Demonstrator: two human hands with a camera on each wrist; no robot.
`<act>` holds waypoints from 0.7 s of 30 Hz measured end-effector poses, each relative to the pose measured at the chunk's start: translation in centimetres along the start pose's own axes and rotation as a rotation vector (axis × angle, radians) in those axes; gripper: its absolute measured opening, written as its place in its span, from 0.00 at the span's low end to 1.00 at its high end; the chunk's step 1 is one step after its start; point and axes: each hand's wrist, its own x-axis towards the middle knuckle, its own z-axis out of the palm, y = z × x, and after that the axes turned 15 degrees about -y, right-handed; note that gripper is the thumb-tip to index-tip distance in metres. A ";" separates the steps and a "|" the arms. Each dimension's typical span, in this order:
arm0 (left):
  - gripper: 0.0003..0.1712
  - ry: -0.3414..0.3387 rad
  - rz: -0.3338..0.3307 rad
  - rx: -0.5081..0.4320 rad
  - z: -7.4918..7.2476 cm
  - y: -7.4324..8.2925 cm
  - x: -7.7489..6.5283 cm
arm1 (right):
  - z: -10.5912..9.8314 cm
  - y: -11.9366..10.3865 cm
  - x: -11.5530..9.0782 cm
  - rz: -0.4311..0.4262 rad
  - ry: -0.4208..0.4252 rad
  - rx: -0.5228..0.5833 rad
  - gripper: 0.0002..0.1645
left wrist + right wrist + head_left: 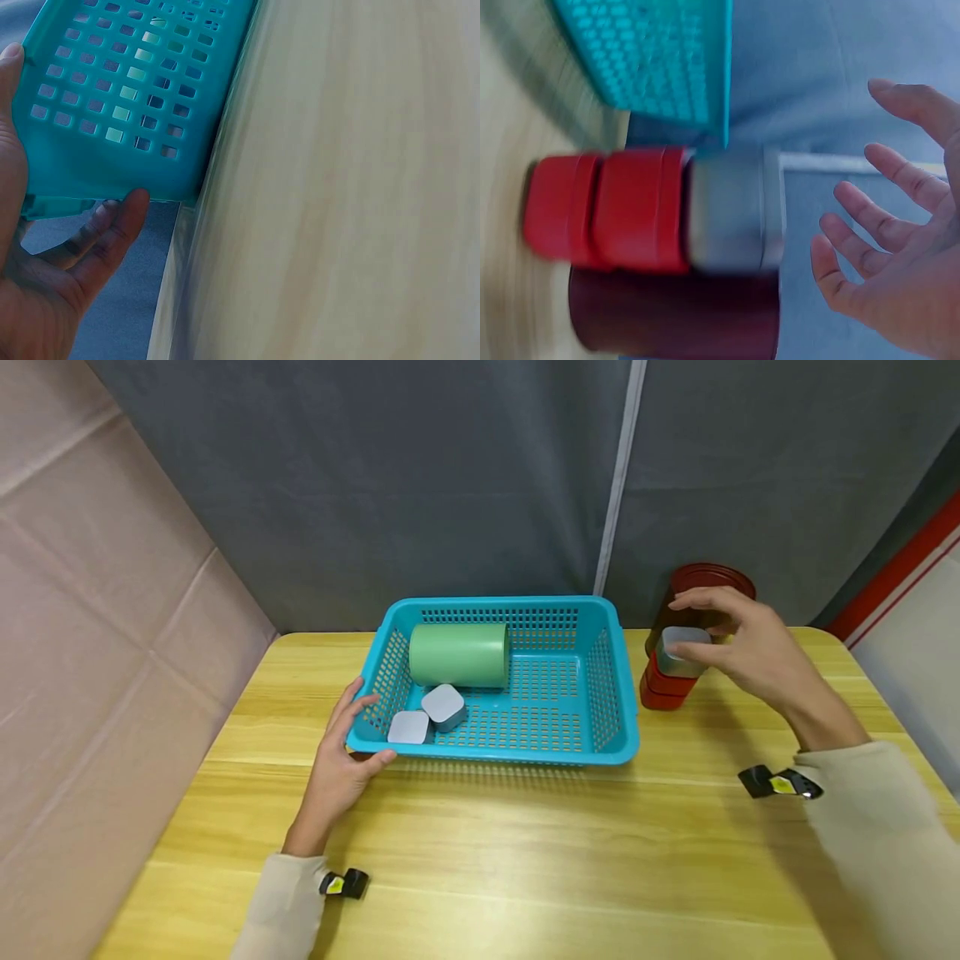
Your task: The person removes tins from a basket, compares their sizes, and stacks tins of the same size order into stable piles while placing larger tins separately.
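Observation:
My left hand [341,768] rests at the front left corner of a turquoise plastic basket [487,757]. Its fingers lie along the left rim, and the thumb touches the front rim. Inside the basket are a green cylinder [457,656] on its side and two small grey rounded-square blocks, one block [410,727] in the corner and another block [444,706] beside it. To the right, my right hand [757,652] is spread around the top of a stack. That stack has a grey rounded-square piece [735,210] on two red pieces [637,210]. A gap separates the fingers from the grey piece in the right wrist view.
Right behind the stack stands a dark red cylinder [712,577]. Everything is on a light wooden table [525,860]. A grey curtain [420,485] hangs along the back edge, and pale pink cloth [112,652] covers the left side.

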 end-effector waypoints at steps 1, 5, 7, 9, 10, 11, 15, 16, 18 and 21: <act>0.43 0.000 0.000 0.000 0.0 0.0 0.0 | 0.1 -0.5 0.1 -0.013 -0.009 0.002 0.31; 0.43 -0.005 -0.001 -0.004 0.0 -0.1 0.0 | 0.8 -2.3 0.8 -0.043 -0.076 0.026 0.32; 0.43 -0.006 -0.003 -0.004 0.0 -0.1 0.0 | 1.2 -3.1 1.2 -0.057 -0.114 0.042 0.32; 0.43 -0.006 -0.004 -0.003 0.0 -0.1 0.1 | 1.6 -3.9 1.7 -0.074 -0.149 0.059 0.33; 0.43 -0.006 -0.004 -0.003 0.0 -0.1 0.1 | 1.8 -4.3 2.0 -0.091 -0.164 0.068 0.33; 0.43 -0.006 -0.004 -0.003 0.1 -0.1 0.1 | 2.0 -4.7 2.2 -0.109 -0.179 0.081 0.33; 0.43 -0.006 -0.006 -0.001 0.1 -0.2 0.1 | 2.8 -6.1 3.5 -0.206 -0.239 0.120 0.33; 0.43 -0.006 -0.007 -0.002 0.1 -0.2 0.1 | 3.0 -6.5 3.8 -0.225 -0.255 0.127 0.33; 0.43 -0.005 -0.009 -0.002 0.1 -0.1 0.1 | 3.4 -7.2 4.5 -0.260 -0.284 0.126 0.32; 0.43 -0.004 -0.010 0.000 0.0 -0.1 0.0 | 4.0 -8.2 5.8 -0.291 -0.322 0.122 0.31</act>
